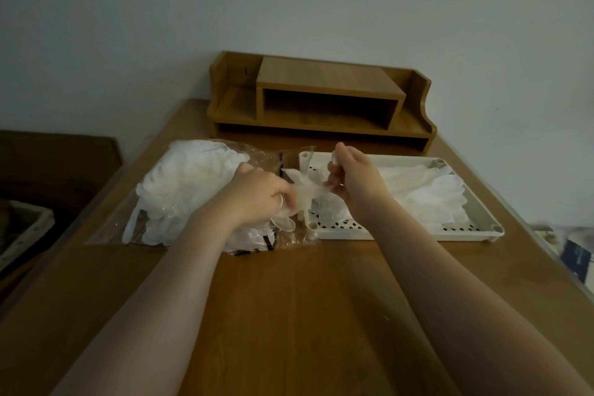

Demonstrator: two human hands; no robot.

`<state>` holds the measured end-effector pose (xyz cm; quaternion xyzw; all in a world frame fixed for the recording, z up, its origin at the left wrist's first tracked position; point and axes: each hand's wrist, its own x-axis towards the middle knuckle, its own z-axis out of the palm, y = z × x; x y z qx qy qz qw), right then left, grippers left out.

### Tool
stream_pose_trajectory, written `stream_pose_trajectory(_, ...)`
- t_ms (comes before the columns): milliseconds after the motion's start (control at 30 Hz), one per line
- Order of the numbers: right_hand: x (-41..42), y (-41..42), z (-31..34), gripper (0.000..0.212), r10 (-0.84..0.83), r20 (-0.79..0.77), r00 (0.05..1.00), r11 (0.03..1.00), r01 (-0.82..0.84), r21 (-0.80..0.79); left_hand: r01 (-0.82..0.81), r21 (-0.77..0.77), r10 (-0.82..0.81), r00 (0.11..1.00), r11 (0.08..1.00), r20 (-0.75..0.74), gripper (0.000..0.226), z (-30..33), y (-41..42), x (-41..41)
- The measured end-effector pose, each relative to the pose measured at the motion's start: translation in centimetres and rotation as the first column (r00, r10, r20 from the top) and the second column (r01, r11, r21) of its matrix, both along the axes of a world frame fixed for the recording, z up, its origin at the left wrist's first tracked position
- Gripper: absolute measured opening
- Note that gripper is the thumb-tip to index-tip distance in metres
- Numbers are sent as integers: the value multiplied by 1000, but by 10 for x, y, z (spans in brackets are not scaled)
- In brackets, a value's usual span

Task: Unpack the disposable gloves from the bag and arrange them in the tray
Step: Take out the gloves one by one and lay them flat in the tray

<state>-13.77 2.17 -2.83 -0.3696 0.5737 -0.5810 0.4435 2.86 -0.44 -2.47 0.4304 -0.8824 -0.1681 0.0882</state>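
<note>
On the wooden desk (289, 299) before you sit one clear plastic bag (193, 190) toward the left edge and one white perforated tray (401, 231) toward the right edge, their near sides roughly level and the bag's loose mouth reaching the tray's left rim. Your two hands meet over that gap. Your left hand (257, 199) has its fingers curled round one end of a single translucent glove (305, 193), and your right hand (350, 177) pinches the other end, fingers bent, thumb raised; the glove stretches between them just above the tray's left end. Inside the bag lies a heap of gloves (180, 183) too crumpled and overlapping to count. A second pile of gloves (430, 193) lies in the right half of the tray, also too merged to count, while the tray's left half shows bare perforated floor. At the desk's far edge, against the wall, stands one wooden shelf organiser (321, 100) with one open central compartment.
</note>
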Motion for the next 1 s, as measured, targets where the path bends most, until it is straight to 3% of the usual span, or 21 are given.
stream_pose_trajectory(67, 1, 1, -4, 25, 52, -437, 898, 998, -66, -16, 19, -81, -5, 987, 997, 163, 27, -2, 1, -4)
stream_pose_trajectory(133, 7, 2, -10, 18, 144, -717, 682, 984, -173, 33, 26, -125, 2, 976, 992, 219, 27, -5, 1, -9)
stream_pose_trajectory(167, 10, 2, -13, 17, 181, -788, 588, 976, -204, 71, 17, -154, 20, 973, 988, 231, 32, -7, 1, -10)
stream_pose_trajectory(267, 14, 3, -12, 58, 246, -852, 462, 957, -253, 139, -5, -260, 70, 967, 966, 243, 45, -10, -2, -10)
stream_pose_trajectory(300, 13, 4, -11, 65, 253, -899, 358, 957, -229, 178, -20, -271, 92, 963, 962, 253, 47, -11, -3, -9)
stream_pose_trajectory(367, 9, 3, -6, 50, 283, -953, 110, 953, -148, 266, -50, -255, 118, 958, 966, 261, 48, -12, -5, -6)
stream_pose_trajectory(400, 6, 1, -4, 34, 297, -954, 48, 950, -120, 290, -58, -250, 127, 954, 967, 272, 47, -14, -7, -6)
stream_pose_trajectory(467, 1, 0, 1, 13, 298, -948, 113, 952, -102, 287, -55, -259, 138, 938, 964, 316, 43, -17, -7, -7)
stream_pose_trajectory(600, -8, 5, 1, 14, 61, -846, 530, 993, -115, 0, -116, -268, 214, 904, 956, 370, 36, -20, -8, -10)
stream_pose_trajectory(667, -12, 10, 9, 6, -11, -592, 806, 992, -65, -107, -151, -232, 229, 904, 961, 360, 39, -18, -7, -11)
stream_pose_trajectory(733, -17, 14, 18, 11, 58, -252, 966, 992, -84, -95, -151, -216, 215, 924, 965, 316, 38, -15, -7, -11)
stream_pose_trajectory(767, -19, 17, 22, 14, 135, -101, 986, 986, -143, -86, -144, -237, 198, 955, 961, 222, 34, -14, -7, -12)
stream_pose_trajectory(833, -24, 21, 25, 20, 289, 139, 947, 955, -276, -108, -163, -216, 131, 979, 963, -158, 18, -7, -3, -18)
stream_pose_trajectory(900, -27, 22, 24, 22, 362, 241, 900, 931, -338, -134, -57, 116, 111, 829, 992, -548, 27, 8, 9, -28)
stream_pose_trajectory(933, -29, 23, 23, 24, 386, 251, 888, 921, -357, -156, 40, 287, 158, 758, 957, -633, 30, 14, 16, -34)
stream_pose_trajectory(1000, -32, 24, 22, 30, 426, 250, 870, 900, -377, -221, 93, 366, 193, 717, 926, -670, 31, 18, 24, -45)
